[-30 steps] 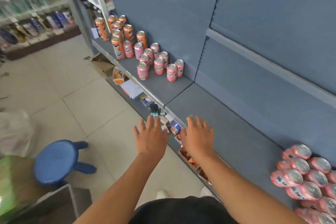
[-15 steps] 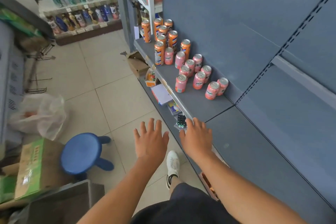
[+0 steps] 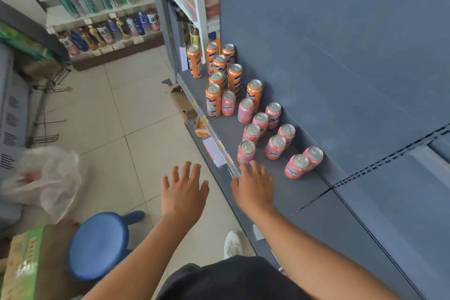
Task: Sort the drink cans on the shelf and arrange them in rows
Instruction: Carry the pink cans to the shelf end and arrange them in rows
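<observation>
Pink cans [image 3: 275,147]: metal, bare silvery lids with a dull sheen, glossy printed bodies. Orange cans [image 3: 213,100] at 11 o'clock of them: same build.
Shelf deck [image 3: 299,192]: looks like painted sheet metal, matt blue-grey, smooth. Back panel [image 3: 341,56] at 1 o'clock: same matt coat.
Shelf-edge strip [image 3: 229,158]: clear glossy plastic.
Floor tiles [image 3: 146,143] at 9 o'clock: smooth beige, slight sheen.
Stool [image 3: 97,246] at 7 o'clock: smooth blue plastic, satin.
Bag [image 3: 56,178] at 9 o'clock: thin translucent plastic film, crinkled.
Carton [image 3: 22,263] at 8 o'clock: brown cardboard, green print, matt.
</observation>
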Demonstrator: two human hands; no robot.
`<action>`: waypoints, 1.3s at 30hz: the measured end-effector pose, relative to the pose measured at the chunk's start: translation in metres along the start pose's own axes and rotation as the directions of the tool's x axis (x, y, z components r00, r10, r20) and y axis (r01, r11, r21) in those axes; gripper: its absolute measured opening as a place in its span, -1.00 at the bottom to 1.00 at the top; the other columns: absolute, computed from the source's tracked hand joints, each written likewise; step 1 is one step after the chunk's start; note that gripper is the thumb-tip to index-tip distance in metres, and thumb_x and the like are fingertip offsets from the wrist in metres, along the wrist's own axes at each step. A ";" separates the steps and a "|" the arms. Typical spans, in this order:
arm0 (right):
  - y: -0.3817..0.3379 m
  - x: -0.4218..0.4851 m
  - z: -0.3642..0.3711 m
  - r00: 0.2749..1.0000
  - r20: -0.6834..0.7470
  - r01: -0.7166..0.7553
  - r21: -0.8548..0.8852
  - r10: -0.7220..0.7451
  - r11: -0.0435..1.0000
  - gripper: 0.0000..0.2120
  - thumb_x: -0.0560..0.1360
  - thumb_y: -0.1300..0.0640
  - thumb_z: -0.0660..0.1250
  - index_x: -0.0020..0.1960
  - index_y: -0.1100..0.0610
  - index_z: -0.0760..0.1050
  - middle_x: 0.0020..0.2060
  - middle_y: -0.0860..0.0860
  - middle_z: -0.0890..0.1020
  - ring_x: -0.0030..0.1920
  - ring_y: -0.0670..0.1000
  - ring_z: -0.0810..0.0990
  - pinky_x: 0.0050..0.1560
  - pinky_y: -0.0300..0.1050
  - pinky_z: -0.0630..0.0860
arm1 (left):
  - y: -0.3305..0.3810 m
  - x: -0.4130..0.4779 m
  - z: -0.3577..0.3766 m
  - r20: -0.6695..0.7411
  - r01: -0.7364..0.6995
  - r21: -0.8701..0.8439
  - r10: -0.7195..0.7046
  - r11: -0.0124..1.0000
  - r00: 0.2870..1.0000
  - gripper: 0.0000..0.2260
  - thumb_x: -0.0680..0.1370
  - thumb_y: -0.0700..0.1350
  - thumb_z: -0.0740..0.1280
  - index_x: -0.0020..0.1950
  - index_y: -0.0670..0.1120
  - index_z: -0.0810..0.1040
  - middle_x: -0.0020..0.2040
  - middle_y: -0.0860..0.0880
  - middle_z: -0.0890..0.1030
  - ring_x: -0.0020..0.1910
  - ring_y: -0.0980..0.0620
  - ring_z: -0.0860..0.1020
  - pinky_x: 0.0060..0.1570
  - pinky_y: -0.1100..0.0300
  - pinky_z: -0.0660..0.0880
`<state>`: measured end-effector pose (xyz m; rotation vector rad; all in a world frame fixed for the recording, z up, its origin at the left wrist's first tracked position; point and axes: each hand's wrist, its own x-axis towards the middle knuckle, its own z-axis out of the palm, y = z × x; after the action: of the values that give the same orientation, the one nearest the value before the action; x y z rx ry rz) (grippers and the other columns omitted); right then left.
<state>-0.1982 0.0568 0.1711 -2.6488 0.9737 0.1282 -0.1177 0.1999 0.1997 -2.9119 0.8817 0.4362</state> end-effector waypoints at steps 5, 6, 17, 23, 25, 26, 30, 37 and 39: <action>0.021 0.035 -0.002 0.992 0.025 -0.123 0.027 0.123 0.992 -0.74 0.56 0.01 0.18 0.18 0.05 0.48 0.14 0.03 0.51 0.19 0.14 0.45 0.11 0.06 0.36 | 0.023 0.047 -0.002 0.043 -0.089 0.007 0.089 0.996 0.995 -0.56 0.67 0.13 0.00 0.52 0.04 0.14 0.54 0.02 0.18 0.51 -0.12 0.16 0.47 -0.10 0.17; 0.026 0.041 -0.001 0.988 0.034 -0.148 0.026 0.148 0.989 -0.75 0.56 0.02 0.18 0.17 0.05 0.49 0.13 0.03 0.52 0.19 0.13 0.46 0.11 0.05 0.36 | 0.027 0.056 -0.003 0.061 -0.107 0.011 0.106 0.994 0.992 -0.56 0.67 0.13 0.00 0.53 0.04 0.14 0.54 0.03 0.18 0.51 -0.11 0.16 0.47 -0.09 0.16; 0.055 0.102 0.007 0.891 0.135 -0.450 0.131 0.433 0.883 -0.61 0.52 -0.05 0.24 0.30 0.07 0.46 0.24 0.03 0.51 0.26 0.13 0.46 0.19 0.03 0.38 | 0.064 0.180 -0.006 0.154 -0.379 -0.022 0.378 0.925 0.913 -0.56 0.66 0.11 0.04 0.53 0.03 0.14 0.53 0.04 0.20 0.52 -0.08 0.16 0.46 -0.01 0.18; 0.035 0.149 0.008 0.777 0.187 -0.620 0.388 0.601 0.682 -0.52 0.51 -0.04 0.31 0.40 0.03 0.36 0.33 0.02 0.48 0.33 0.13 0.44 0.29 0.06 0.41 | 0.052 0.250 -0.006 0.263 -0.501 -0.137 0.519 0.855 0.813 -0.54 0.66 0.07 0.09 0.55 0.02 0.14 0.57 0.05 0.18 0.54 -0.03 0.13 0.50 0.00 0.14; 0.027 0.161 0.010 0.731 0.233 -0.650 0.525 0.641 0.550 -0.49 0.51 -0.08 0.33 0.41 0.02 0.36 0.37 -0.01 0.46 0.36 0.10 0.44 0.33 0.05 0.39 | 0.049 0.271 -0.005 0.312 -0.517 -0.163 0.541 0.840 0.781 -0.52 0.66 0.06 0.10 0.56 0.00 0.13 0.57 0.03 0.18 0.54 -0.04 0.13 0.49 0.00 0.15; 0.024 0.165 0.014 0.708 0.256 -0.656 0.581 0.658 0.481 -0.46 0.51 -0.15 0.33 0.43 0.00 0.35 0.39 -0.02 0.45 0.38 0.08 0.43 0.35 0.06 0.38 | 0.049 0.281 -0.002 0.332 -0.521 -0.180 0.551 0.834 0.766 -0.52 0.66 0.05 0.11 0.56 -0.01 0.13 0.57 0.02 0.19 0.54 -0.05 0.14 0.48 -0.01 0.17; 0.005 0.162 0.038 0.641 0.361 -0.697 0.644 0.677 0.316 -0.17 0.35 -0.47 0.21 0.50 -0.08 0.23 0.46 -0.05 0.39 0.43 0.06 0.39 0.42 0.12 0.33 | 0.051 0.311 0.011 0.386 -0.525 -0.257 0.584 0.812 0.714 -0.52 0.64 0.02 0.16 0.54 -0.05 0.17 0.54 -0.02 0.25 0.49 -0.08 0.22 0.42 -0.07 0.26; -0.014 0.155 0.091 0.511 0.497 -0.768 0.631 0.701 0.112 -0.17 0.28 -0.36 0.40 0.44 -0.11 0.21 0.37 -0.11 0.45 0.36 0.00 0.44 0.33 0.12 0.44 | 0.062 0.343 0.045 0.443 -0.534 -0.302 0.612 0.790 0.655 -0.47 0.63 0.03 0.22 0.56 -0.02 0.13 0.56 0.00 0.22 0.50 -0.07 0.22 0.37 -0.10 0.32; -0.015 0.159 0.102 0.483 0.500 -0.759 0.649 0.719 0.059 -0.16 0.26 -0.28 0.44 0.44 -0.09 0.21 0.35 -0.10 0.47 0.33 0.01 0.46 0.30 0.10 0.46 | 0.066 0.350 0.054 0.441 -0.558 -0.285 0.624 0.779 0.645 -0.45 0.62 0.02 0.24 0.56 -0.02 0.12 0.56 0.00 0.21 0.49 -0.08 0.24 0.36 -0.11 0.33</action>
<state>-0.0649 0.0025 0.0483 -1.0207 1.7586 -0.0582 0.1101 -0.0340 0.0483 -2.2821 1.7283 1.2822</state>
